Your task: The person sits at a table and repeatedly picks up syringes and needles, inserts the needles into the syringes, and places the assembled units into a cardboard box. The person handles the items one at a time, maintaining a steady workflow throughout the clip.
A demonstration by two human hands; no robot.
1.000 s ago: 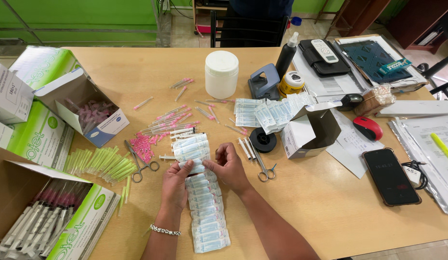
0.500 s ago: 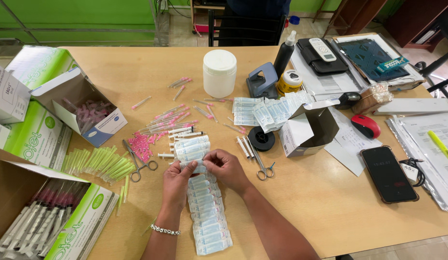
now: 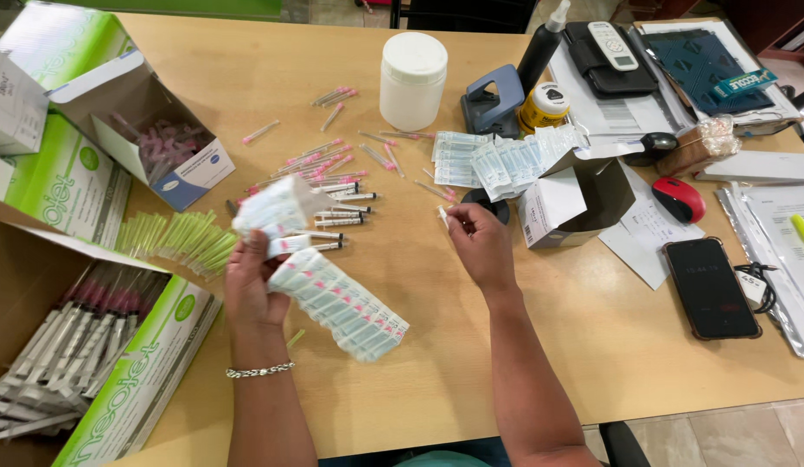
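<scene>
My left hand [image 3: 251, 285] holds a long strip of sealed needle packets [image 3: 333, 298] lifted off the wooden table [image 3: 592, 346]; the strip folds over my fingers and hangs toward the right. My right hand [image 3: 478, 242] is out to the right of it, pinching one small torn-off packet [image 3: 443, 214] between thumb and fingers. Loose pink-capped needles [image 3: 320, 164] and several white syringes [image 3: 337, 216] lie just beyond my hands. A row of green-capped needles [image 3: 181, 238] lies to the left.
Open green and white boxes [image 3: 99, 363] of syringes stand at the left, one box [image 3: 147, 143] holding pink needles. A white jar [image 3: 412, 79], a hole punch [image 3: 493, 99], more packet strips [image 3: 497, 156], a small open carton [image 3: 575, 203], a red mouse [image 3: 679, 199], a phone [image 3: 709, 290] and papers fill the right.
The strip lay flat under both hands; my left hand has lifted it off the table, and my right hand has pulled away to the right with one packet.
</scene>
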